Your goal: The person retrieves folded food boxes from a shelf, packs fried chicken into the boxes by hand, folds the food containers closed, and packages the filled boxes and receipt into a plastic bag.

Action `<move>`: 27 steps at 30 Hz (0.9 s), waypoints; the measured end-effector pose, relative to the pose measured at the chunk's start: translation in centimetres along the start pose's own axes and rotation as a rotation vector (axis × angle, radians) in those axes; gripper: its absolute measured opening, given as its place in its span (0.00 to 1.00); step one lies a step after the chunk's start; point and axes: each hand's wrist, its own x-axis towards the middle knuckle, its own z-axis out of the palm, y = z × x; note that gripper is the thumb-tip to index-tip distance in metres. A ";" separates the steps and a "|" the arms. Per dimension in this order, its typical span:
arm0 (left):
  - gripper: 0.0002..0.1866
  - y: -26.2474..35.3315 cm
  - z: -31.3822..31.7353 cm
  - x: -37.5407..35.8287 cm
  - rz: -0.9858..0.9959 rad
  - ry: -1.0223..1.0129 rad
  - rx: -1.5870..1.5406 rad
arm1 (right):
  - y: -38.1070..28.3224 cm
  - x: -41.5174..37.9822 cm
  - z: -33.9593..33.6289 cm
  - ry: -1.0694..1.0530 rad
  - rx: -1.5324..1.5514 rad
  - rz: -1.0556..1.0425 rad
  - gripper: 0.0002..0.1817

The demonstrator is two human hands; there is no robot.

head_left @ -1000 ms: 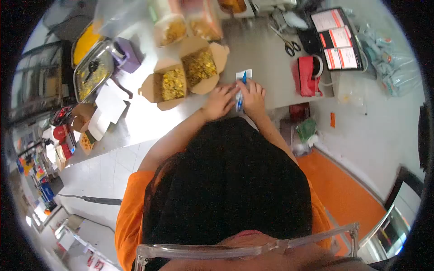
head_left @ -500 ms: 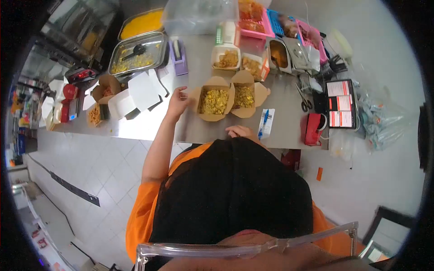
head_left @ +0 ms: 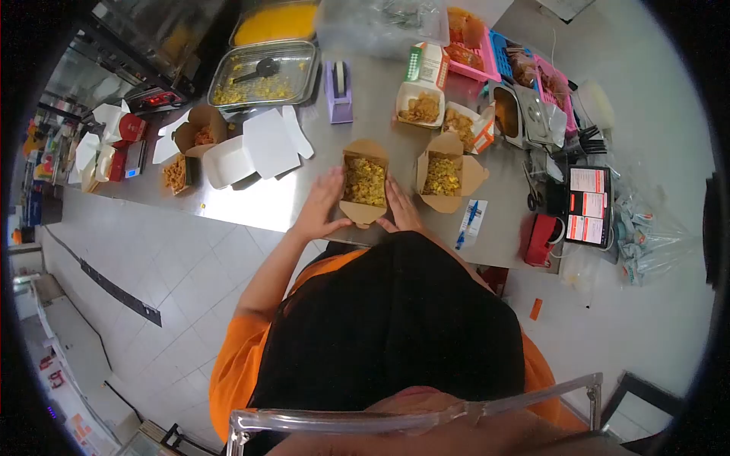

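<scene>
A brown paper box (head_left: 365, 182) filled with yellowish fried rice stands close in front of me. My left hand (head_left: 321, 204) lies along its left side, fingers stretched and thumb spread toward me. On the right side, my right hand (head_left: 401, 205) rests its extended fingers against the box wall. Two of the box's flaps stick out, one at the far end and one at the near end. A second open box (head_left: 442, 175) of rice sits to the right, apart from my hands.
Fried chicken fills a white box (head_left: 420, 108) behind. A purple tape dispenser (head_left: 339, 93) and a glass tray (head_left: 264, 74) stand at the back left. Right are a blue pen (head_left: 468, 224), scissors (head_left: 531, 187) and a tablet (head_left: 587, 205). White open cartons (head_left: 272, 144) lie left.
Both hands have come to the sides of the left rice box. Its side flaps now stand up, and the two rice boxes are farther apart. The view has shifted.
</scene>
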 end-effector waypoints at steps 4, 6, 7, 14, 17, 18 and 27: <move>0.38 -1.3 -2.5 3.1 0.260 -0.288 0.142 | -0.9 2.2 -1.4 -0.180 -0.228 -0.125 0.34; 0.34 -5.0 -0.4 3.3 0.305 -0.222 -0.051 | -0.3 2.3 -1.1 -0.116 -0.172 -0.178 0.27; 0.33 -5.5 -0.3 3.7 0.330 -0.191 -0.148 | 0.2 2.2 -0.6 -0.081 -0.145 -0.203 0.24; 0.27 -4.1 1.0 7.8 -0.277 0.085 -0.679 | -1.1 2.6 3.8 0.587 0.319 0.314 0.13; 0.26 -2.6 -0.7 7.2 -0.133 -0.118 -0.279 | -0.4 3.4 3.8 0.655 0.592 0.352 0.20; 0.26 -1.4 -0.9 6.8 -0.166 -0.191 -0.168 | 0.5 3.6 4.0 0.662 0.591 0.323 0.21; 0.31 0.1 0.9 6.2 0.072 -0.258 0.276 | -2.4 7.6 3.0 0.498 -0.395 0.440 0.11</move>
